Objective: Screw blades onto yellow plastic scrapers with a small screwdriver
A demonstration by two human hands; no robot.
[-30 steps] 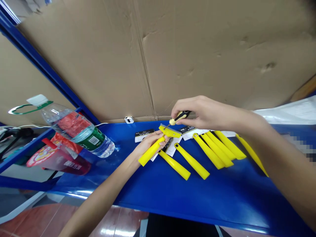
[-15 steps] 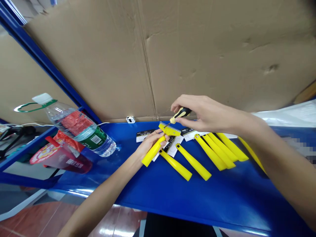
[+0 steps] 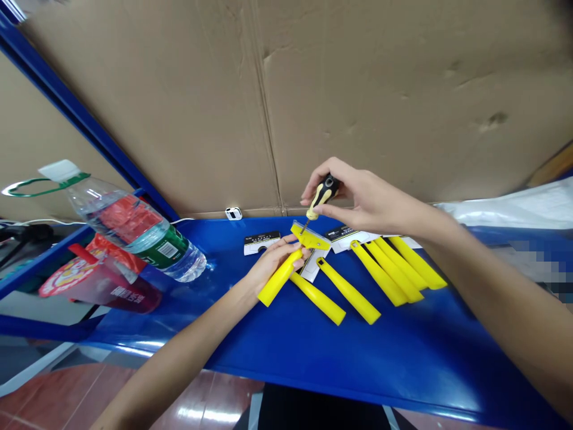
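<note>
My left hand [image 3: 278,260] is closed around a yellow scraper [image 3: 281,278], near where its handle meets the wide head. A clear strip runs along the head's far edge. In my right hand [image 3: 344,194] is a black and cream screwdriver [image 3: 323,196], tilted, its shaft pointing down to the scraper head. The tip meets the head near its left screw spot; the exact contact is too small to tell. Several loose yellow handles [image 3: 351,292] lie on the blue table to the right of my left hand, over printed cards [image 3: 308,270].
A water bottle [image 3: 166,245] and a red drink cup [image 3: 120,292] stand at the left of the blue table [image 3: 286,352]. By the cardboard wall [image 3: 179,89] sits a small white device [image 3: 233,214]. White sheeting [image 3: 505,209] lies at the right back.
My right hand has raised the screwdriver's handle, so the tool now stands steeper over the scraper head. The left hand keeps its hold. The whole view has shifted slightly.
</note>
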